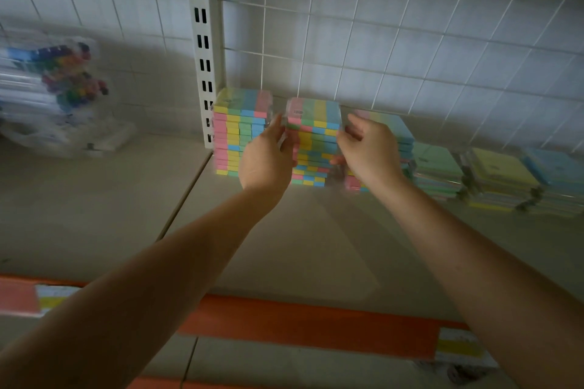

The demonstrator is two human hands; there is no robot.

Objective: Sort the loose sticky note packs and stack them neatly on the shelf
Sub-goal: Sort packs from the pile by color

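Orange edging runs along the shelf front, and beyond it both forearms reach to the middle stack of sticky note packs at the back of the shelf. At its left side the left hand lays nearly straight fingers, while the right hand curls fingers at its right side; whether they truly pinch it cannot be told through the blur. Such wrapped packs are probably light, stiff and slick, so a tall stack is best squeezed low on both sides. Another stack stands just left, lower piles right. No bin is visible; a clear bag of markers lies far left.
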